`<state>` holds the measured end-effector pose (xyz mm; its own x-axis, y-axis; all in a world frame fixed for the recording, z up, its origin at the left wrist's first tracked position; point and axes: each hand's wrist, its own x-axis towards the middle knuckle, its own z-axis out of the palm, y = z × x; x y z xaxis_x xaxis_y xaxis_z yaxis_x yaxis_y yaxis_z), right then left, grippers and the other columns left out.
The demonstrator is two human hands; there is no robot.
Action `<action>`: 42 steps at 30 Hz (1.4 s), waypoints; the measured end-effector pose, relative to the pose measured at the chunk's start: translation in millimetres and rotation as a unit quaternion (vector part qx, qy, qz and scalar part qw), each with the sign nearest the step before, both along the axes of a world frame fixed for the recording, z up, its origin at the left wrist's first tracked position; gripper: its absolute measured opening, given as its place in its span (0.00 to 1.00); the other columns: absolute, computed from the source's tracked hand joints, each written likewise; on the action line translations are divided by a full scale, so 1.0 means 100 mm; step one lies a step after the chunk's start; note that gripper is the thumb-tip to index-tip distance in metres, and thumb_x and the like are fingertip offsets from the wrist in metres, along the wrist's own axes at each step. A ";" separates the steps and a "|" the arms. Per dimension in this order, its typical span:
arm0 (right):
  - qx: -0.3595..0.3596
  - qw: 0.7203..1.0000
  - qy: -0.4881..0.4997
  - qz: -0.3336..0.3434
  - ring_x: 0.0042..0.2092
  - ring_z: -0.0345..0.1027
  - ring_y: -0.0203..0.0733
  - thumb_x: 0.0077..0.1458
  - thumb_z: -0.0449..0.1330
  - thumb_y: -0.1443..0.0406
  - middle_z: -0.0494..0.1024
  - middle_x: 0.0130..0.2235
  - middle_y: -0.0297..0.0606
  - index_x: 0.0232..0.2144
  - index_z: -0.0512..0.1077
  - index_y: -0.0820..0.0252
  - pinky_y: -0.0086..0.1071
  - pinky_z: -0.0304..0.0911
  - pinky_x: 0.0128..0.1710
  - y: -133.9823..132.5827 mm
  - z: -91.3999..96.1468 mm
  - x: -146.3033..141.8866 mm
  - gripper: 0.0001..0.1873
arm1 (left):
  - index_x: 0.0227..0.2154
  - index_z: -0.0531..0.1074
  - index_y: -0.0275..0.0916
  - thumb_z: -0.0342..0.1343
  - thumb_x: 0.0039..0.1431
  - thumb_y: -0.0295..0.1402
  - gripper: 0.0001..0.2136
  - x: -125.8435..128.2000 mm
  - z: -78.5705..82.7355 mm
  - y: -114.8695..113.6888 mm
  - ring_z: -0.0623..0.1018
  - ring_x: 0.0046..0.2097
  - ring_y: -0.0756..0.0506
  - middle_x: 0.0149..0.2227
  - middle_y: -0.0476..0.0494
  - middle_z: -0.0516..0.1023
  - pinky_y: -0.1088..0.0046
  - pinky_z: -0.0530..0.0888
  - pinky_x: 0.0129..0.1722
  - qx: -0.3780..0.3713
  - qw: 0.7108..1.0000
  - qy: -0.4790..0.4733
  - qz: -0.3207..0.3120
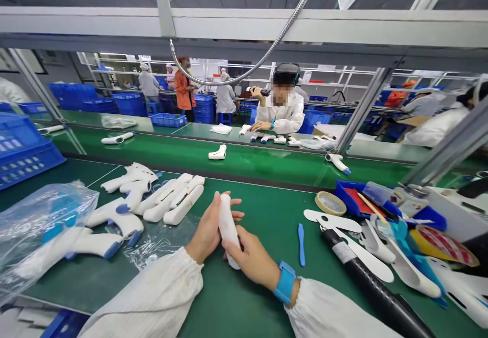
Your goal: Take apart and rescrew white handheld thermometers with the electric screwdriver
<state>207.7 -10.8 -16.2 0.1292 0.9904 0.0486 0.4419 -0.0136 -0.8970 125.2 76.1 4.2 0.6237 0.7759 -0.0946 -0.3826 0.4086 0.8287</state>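
A long white plastic housing with rounded ends (pixel 227 218) is held up between my two hands, over the green bench. My left hand (pixel 209 228) grips it from the left, its thumb along the side and its fingertips showing beyond the part. Around the lower end is my right hand (pixel 253 259), with the thumb pressed on the front face; its other fingers are partly hidden. Similar white housings (pixel 183 206) lie in a row left of my hands. Beside them are white gun-shaped device bodies with blue ends (pixel 114 218).
A blue pry tool (pixel 301 244), tape roll (pixel 330 203), black electric screwdriver (pixel 366 282) and blue tool tray (pixel 345 193) lie right. Plastic bags (pixel 41 221) and a blue crate (pixel 26 145) are left. Beyond the green conveyor (pixel 183 155), a co-worker (pixel 284 109) sits.
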 end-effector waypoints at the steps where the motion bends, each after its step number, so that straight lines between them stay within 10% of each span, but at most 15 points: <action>1: 0.006 1.000 -0.018 -0.023 0.26 0.68 0.38 0.57 0.48 0.65 0.75 0.29 0.37 0.39 0.63 0.63 0.27 0.59 0.24 -0.02 -0.01 0.00 0.09 | 0.42 0.66 0.37 0.53 0.52 0.47 0.20 0.00 -0.01 -0.02 0.76 0.33 0.47 0.41 0.41 0.75 0.69 0.72 0.34 0.013 1.000 0.003 -0.018; 8: 0.001 0.975 -0.191 -0.116 0.30 0.71 0.47 0.58 0.47 0.63 0.76 0.32 0.40 0.45 0.59 0.62 0.30 0.53 0.24 -0.09 0.01 0.05 0.13 | 0.42 0.66 0.39 0.62 0.46 0.30 0.19 0.00 -0.04 -0.11 0.74 0.37 0.47 0.36 0.46 0.76 0.71 0.68 0.39 0.046 0.995 0.025 -0.081; 19: 0.050 0.995 -0.052 -0.070 0.44 0.69 0.44 0.58 0.49 0.62 0.72 0.46 0.40 0.51 0.57 0.57 0.34 0.62 0.39 -0.13 0.02 0.04 0.18 | 0.34 0.68 0.37 0.57 0.50 0.41 0.13 0.00 -0.03 -0.07 0.73 0.33 0.47 0.29 0.45 0.74 0.68 0.69 0.36 -0.024 0.996 -0.027 -0.084; 28: 0.127 0.990 -0.013 -0.062 0.38 0.69 0.42 0.55 0.53 0.64 0.73 0.43 0.41 0.51 0.59 0.57 0.34 0.65 0.35 -0.09 -0.06 0.05 0.21 | 0.31 0.66 0.39 0.59 0.48 0.38 0.11 -0.07 0.05 -0.18 0.68 0.29 0.51 0.27 0.52 0.68 0.74 0.65 0.31 0.174 0.982 0.056 -0.043; 31: 0.186 0.979 0.004 -0.085 0.44 0.66 0.43 0.51 0.55 0.65 0.70 0.46 0.41 0.50 0.59 0.58 0.35 0.64 0.40 -0.11 -0.01 0.08 0.23 | 0.32 0.67 0.40 0.60 0.47 0.35 0.10 -0.10 0.06 -0.20 0.69 0.31 0.49 0.28 0.51 0.69 0.74 0.65 0.32 0.331 0.934 0.129 0.037; 36: 0.258 0.962 0.056 -0.076 0.50 0.62 0.45 0.51 0.56 0.60 0.65 0.51 0.43 0.54 0.54 0.57 0.38 0.62 0.46 -0.18 0.08 0.09 0.28 | 0.30 0.68 0.40 0.52 0.52 0.29 0.02 -0.13 -0.02 -0.14 0.69 0.34 0.45 0.31 0.46 0.69 0.70 0.64 0.34 0.600 0.755 0.220 0.151; 42: 0.243 0.966 0.005 -0.085 0.51 0.61 0.46 0.49 0.61 0.60 0.66 0.51 0.43 0.49 0.62 0.57 0.39 0.61 0.47 -0.18 0.09 0.06 0.25 | 0.32 0.68 0.38 0.46 0.56 0.32 0.07 -0.14 -0.08 -0.14 0.68 0.35 0.43 0.32 0.42 0.68 0.65 0.63 0.36 0.724 0.604 0.271 0.195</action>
<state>213.3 -28.4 -7.6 0.2901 0.8156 0.5006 0.4616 0.3390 -0.8198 110.7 62.3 -3.5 0.5483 0.3673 0.7513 0.2717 -0.9279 0.2554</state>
